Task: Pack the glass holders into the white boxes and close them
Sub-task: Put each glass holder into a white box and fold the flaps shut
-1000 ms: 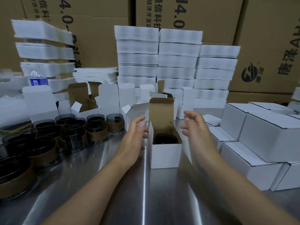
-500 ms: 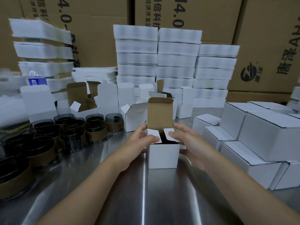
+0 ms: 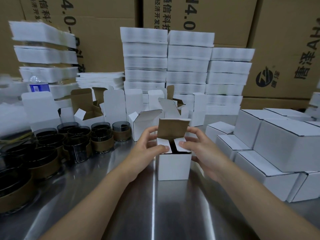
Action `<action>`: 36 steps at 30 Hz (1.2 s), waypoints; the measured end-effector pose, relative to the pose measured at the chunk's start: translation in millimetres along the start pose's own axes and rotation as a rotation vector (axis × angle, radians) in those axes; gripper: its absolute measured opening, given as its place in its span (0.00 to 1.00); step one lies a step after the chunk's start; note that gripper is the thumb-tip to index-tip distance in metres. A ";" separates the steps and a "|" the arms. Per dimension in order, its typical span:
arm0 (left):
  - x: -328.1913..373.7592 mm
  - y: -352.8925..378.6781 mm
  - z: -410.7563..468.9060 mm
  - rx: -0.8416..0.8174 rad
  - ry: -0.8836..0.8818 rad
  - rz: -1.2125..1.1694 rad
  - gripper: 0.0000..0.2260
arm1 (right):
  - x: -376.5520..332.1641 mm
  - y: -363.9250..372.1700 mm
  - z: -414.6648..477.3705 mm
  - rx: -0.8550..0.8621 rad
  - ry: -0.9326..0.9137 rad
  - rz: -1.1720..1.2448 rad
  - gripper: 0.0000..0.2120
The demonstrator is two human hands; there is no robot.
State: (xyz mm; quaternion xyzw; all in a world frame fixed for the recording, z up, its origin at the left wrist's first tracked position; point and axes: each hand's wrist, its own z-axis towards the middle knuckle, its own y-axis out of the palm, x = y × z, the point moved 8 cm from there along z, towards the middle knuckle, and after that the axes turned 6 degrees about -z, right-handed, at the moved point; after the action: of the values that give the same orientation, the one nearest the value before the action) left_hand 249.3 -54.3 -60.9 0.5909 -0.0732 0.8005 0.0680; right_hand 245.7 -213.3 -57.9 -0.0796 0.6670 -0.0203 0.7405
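Glass holders [image 3: 74,141] crowd the left edge of the table [image 3: 155,213]. My left hand [image 3: 145,149] grips the white box [image 3: 174,166] at the table's middle, thumb pressing a side flap [image 3: 161,142] down, fingers behind the tilted lid [image 3: 173,129]; my right hand [image 3: 202,149] grips it likewise. Closed boxes [image 3: 277,153] stack along the right edge.

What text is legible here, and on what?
"4.0-", cut off above: left brown carton.
"4.0" beside "信科", more Chinese print clipped: middle brown carton.
"AH" after Chinese characters, sideways: right brown carton.
Bottle label: too blurred.
White box in hand: none.
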 end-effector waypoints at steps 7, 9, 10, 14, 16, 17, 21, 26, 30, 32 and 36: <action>1.1 1.2 0.8 -0.010 0.015 -0.079 0.12 | -4.6 -0.5 -1.3 0.031 -0.024 -0.072 0.12; 0.7 3.2 0.9 -0.031 0.002 -0.097 0.09 | -4.1 -2.9 -1.4 0.034 -0.004 -0.111 0.11; -0.1 3.0 0.9 -0.033 -0.003 -0.104 0.08 | -4.0 -4.0 -1.9 0.022 0.012 -0.138 0.09; -2.4 2.4 1.2 -0.029 -0.021 -0.131 0.11 | -5.6 -8.4 -4.5 -0.075 0.061 -0.238 0.05; -3.3 1.6 1.9 -0.027 -0.036 -0.137 0.11 | -6.7 -9.5 -5.8 -0.120 0.077 -0.260 0.06; -3.0 1.3 1.8 -0.028 -0.048 -0.140 0.10 | -7.5 -9.7 -6.9 -0.140 0.082 -0.272 0.07; -3.2 -0.3 1.5 -0.006 -0.059 -0.147 0.14 | -13.0 -11.7 -8.9 -0.133 0.084 -0.318 0.13; 13.5 0.4 -2.5 0.055 0.101 0.039 0.12 | -27.3 -11.7 -10.6 -0.083 -0.123 -0.443 0.07; 31.7 1.6 -12.1 0.052 0.282 0.285 0.18 | -24.7 -0.1 -15.6 -0.212 -0.267 -0.607 0.14; 31.8 3.8 -15.8 0.031 0.273 0.362 0.19 | -20.1 2.2 -15.4 -0.233 -0.229 -0.611 0.22; 24.6 9.5 -18.0 -0.049 0.238 0.538 0.23 | -20.3 2.6 -14.0 -0.212 -0.247 -0.629 0.27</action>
State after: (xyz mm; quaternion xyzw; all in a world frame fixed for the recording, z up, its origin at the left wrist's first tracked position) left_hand 223.4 -59.5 -43.0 0.4503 -0.2381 0.8516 -0.1241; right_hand 229.4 -209.3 -39.6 -0.3593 0.5137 -0.1685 0.7607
